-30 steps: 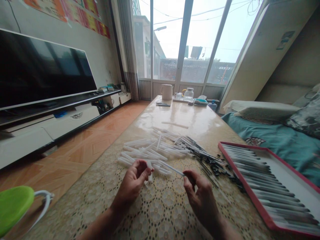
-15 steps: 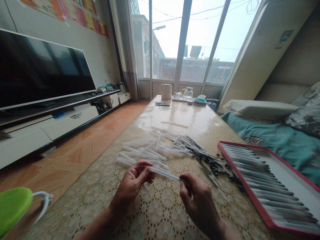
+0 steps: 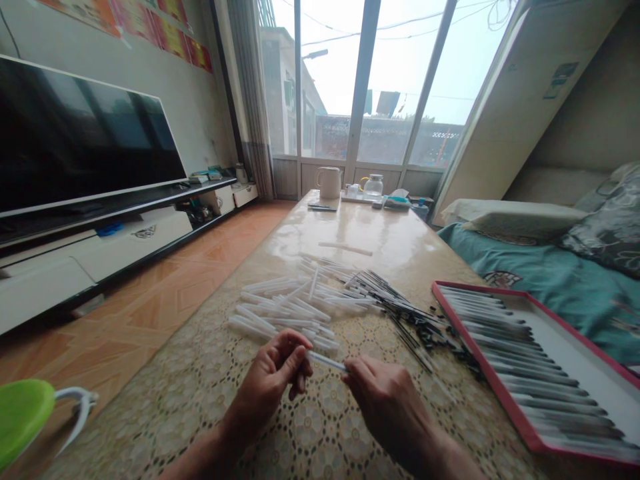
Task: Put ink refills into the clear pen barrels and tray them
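Note:
Between my hands, a translucent white pen barrel (image 3: 327, 362) lies slightly tilted over the table. My left hand (image 3: 277, 380) pinches its left end between thumb and fingers. At the other end, my right hand (image 3: 387, 400) is closed on the pen refill, whose dark end the fingers hide; the rest of it seems to lie inside the barrel. Just beyond my left hand is a heap of white pen barrels (image 3: 285, 300). Refills with dark ends (image 3: 383, 290) lie fanned out to their right, beside small black pen parts (image 3: 435, 331).
A red-rimmed box (image 3: 505, 397) with rows of pens stands at the table's right. A pitcher (image 3: 329, 183), a glass jar (image 3: 373, 186) and a tissue pack (image 3: 397, 199) are at the far end. A green stool (image 3: 25, 417) is at lower left, a sofa (image 3: 460, 250) on the right.
My right hand has moved left toward my left hand. The refill, apart from the left hand's barrel at first, has slid into it, and the gap between my hands has narrowed.

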Demonstrator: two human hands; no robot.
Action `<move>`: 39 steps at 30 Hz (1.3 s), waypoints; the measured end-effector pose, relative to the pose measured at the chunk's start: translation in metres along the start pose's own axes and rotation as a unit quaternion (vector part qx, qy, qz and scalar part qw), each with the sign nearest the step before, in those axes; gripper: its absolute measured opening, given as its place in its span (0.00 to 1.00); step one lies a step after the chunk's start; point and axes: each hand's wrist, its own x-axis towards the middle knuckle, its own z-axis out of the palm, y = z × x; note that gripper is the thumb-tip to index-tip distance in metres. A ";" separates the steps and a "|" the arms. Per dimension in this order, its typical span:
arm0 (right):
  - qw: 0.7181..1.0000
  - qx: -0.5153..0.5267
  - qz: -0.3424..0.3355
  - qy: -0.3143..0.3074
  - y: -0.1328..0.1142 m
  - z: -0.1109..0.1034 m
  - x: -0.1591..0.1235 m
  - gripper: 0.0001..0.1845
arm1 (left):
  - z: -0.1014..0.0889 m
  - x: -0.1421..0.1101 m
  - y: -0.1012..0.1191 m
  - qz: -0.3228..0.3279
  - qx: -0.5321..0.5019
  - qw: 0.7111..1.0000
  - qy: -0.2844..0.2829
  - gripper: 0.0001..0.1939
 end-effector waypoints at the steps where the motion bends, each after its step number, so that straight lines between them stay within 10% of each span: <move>1: 1.000 0.010 0.003 0.004 -0.001 0.001 -0.001 0.12 | -0.001 0.000 -0.002 0.001 -0.001 1.000 -0.001 0.10; 7: 0.978 0.183 0.087 -0.040 -0.005 0.002 0.000 0.18 | -0.003 -0.004 -0.004 -0.007 -0.002 1.000 -0.005 0.10; 19: 0.794 0.551 0.207 -0.150 -0.001 0.000 0.005 0.28 | -0.002 -0.005 -0.006 0.003 0.005 1.000 -0.031 0.10; 29: 0.946 0.252 0.201 -0.015 0.035 -0.061 0.005 0.18 | -0.008 0.007 -0.003 0.026 0.068 0.994 0.084 0.23; 39: 0.927 -0.199 0.318 0.004 0.215 -0.097 -0.073 0.11 | -0.015 0.011 -0.002 0.043 0.088 0.978 0.182 0.21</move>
